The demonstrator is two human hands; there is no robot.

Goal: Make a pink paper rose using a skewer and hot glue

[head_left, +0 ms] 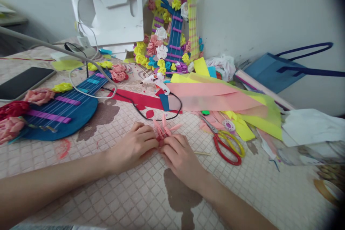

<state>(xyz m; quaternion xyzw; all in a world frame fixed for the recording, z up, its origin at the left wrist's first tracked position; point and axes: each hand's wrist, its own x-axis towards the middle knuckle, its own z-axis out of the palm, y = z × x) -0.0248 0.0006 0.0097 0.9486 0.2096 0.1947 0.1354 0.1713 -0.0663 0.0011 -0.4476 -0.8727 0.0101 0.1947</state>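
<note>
Between my fingertips is a small pink crepe paper flower (163, 131), its pointed petals sticking up and away from me. My left hand (138, 143) pinches it from the left, fingers curled. From the right, my right hand (179, 154) closes on the same flower, and its base is hidden behind the fingers. A thin wooden stick (202, 153) lies just right of my right hand. Beyond the hands rests a white glue gun (159, 81) with a black cord. Scissors with red and yellow handles (228, 147) lie to the right.
On the left lie a blue craft guitar (81, 111) with paper flowers and a phone (27, 81). Pink crepe paper (215, 95) and yellow sheets spread at the back right. Flower-covered guitars (175, 39) lean on the wall beside a white foam board (115, 25). A white cable (54, 45) crosses the left.
</note>
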